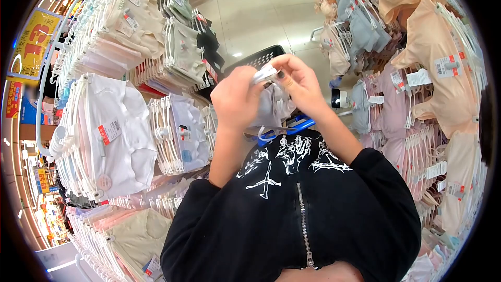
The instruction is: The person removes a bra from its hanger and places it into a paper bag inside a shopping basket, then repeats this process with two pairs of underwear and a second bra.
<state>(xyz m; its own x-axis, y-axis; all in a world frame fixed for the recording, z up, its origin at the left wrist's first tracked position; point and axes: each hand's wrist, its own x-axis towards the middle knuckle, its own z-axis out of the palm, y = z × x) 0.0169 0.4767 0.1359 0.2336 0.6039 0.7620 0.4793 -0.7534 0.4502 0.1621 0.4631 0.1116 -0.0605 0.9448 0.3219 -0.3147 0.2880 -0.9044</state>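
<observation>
In front of my chest, both hands are raised and close together. My left hand is closed around a small white clip-like piece. At its far end, my right hand has thumb and forefinger pinched on the same piece. Just below and behind the fingers is a pale garment, partly hidden by my hands. Under it shows a blue handle, with a white plastic loop beside it. Past my hands, a black perforated basket is partly covered by them.
On the left, a rack holds rows of white underwear and beige underwear on white hangers. At the right hang peach bra tops and grey ones. A tiled floor runs between the racks. A yellow price sign stands far left.
</observation>
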